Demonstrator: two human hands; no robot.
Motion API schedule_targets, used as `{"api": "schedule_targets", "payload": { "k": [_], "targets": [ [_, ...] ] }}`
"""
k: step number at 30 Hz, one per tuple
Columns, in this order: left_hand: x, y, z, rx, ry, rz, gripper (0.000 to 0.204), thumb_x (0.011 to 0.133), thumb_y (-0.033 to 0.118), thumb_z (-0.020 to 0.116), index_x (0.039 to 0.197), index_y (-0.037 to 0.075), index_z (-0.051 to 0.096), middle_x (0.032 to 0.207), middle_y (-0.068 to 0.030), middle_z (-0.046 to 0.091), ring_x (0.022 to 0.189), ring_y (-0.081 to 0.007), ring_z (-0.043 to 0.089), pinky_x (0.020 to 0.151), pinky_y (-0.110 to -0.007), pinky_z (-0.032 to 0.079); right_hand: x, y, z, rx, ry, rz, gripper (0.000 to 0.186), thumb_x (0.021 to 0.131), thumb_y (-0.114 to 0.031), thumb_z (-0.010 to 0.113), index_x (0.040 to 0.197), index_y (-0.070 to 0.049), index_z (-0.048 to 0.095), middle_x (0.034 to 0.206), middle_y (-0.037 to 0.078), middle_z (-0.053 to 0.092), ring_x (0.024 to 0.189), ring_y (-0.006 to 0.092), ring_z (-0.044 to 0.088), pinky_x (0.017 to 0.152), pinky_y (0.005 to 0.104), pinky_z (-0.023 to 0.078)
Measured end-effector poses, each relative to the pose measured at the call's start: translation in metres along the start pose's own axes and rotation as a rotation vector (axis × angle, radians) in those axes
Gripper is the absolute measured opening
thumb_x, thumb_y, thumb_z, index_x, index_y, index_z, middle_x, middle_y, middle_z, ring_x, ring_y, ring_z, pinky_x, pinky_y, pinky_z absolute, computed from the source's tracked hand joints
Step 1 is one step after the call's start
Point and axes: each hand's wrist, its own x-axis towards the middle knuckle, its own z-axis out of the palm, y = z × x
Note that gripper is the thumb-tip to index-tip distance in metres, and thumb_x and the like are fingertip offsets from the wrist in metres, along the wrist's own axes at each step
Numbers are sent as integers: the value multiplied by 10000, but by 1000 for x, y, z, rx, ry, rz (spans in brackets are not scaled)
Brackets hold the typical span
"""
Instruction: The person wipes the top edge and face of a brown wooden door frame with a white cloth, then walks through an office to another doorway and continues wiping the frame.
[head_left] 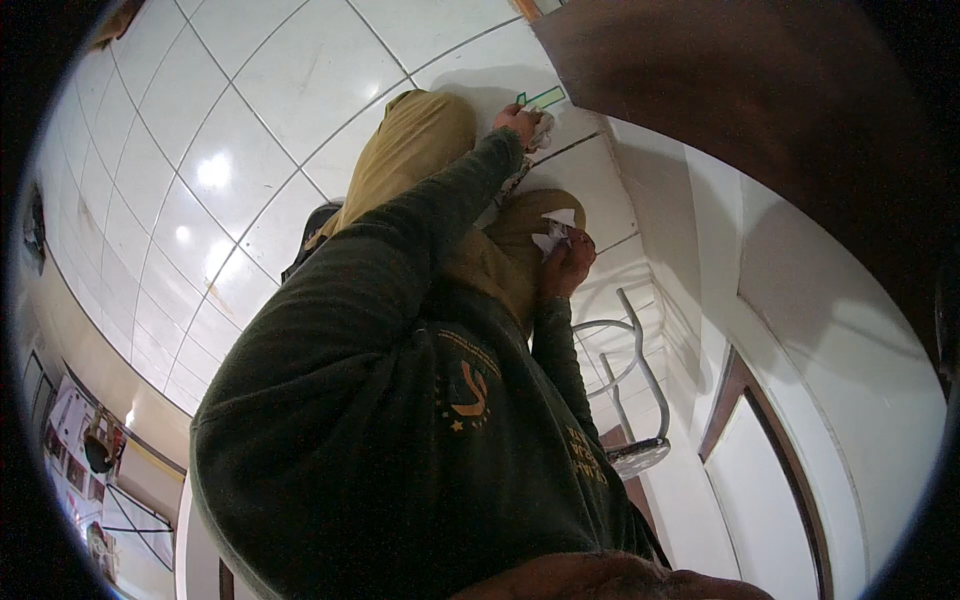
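My left hand reaches past my left knee, low over the white floor tiles. Its fingers are closed on a crumpled white cloth or paper; which of the two I cannot tell. Just beyond those fingers lies a pale strip with green edges, close to the corner of a dark brown panel. Above my right knee, my right hand pinches a torn-looking white paper whose pointed ends stick out. Part of the right fingers is hidden.
The dark brown panel rises at the upper right, beside a white wall. A metal-legged stool stands to my right, near a brown-framed door. Glossy tiles stretch away on my left.
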Motion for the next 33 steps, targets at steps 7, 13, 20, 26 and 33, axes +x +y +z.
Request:
{"api": "schedule_targets", "payload": {
  "k": [7,13,20,26,33],
  "targets": [
    [-11,21,-27,292,-132,249,428,804,194,594,1170,6,475,1008,-126,616,841,-210,611,715,-311,506,45,-15,-8,-28,-10,-82,253,736,6,498,960,-48,601,963,151,574,944,316,520,843,410,397],
    [-38,78,-90,454,48,446,337,789,180,578,1091,33,548,994,-117,624,838,-185,608,726,-294,494,220,-137,-117,-444,375,-844,243,795,-165,568,1024,-86,597,1073,116,555,1086,336,466,953,484,300],
    [-35,74,-118,392,44,659,278,772,167,572,1011,25,576,870,-96,635,756,-169,583,707,-294,472,256,-128,-65,-827,-279,-746,380,851,-98,465,1229,-60,470,1218,207,478,1193,347,402,908,489,338],
    [-25,63,-119,488,57,731,309,764,184,576,1026,21,568,851,-146,635,741,-219,609,697,-322,480,210,-37,40,-789,-498,-839,469,861,-64,364,1322,9,316,1399,105,317,1318,299,241,1002,480,271],
    [-62,95,-105,431,89,531,310,761,154,584,1034,10,565,825,-149,639,727,-212,612,669,-322,480,269,-156,-29,-976,-247,-793,469,843,-122,493,1299,-89,390,1432,16,265,1295,310,245,906,547,345]
  ]
}}
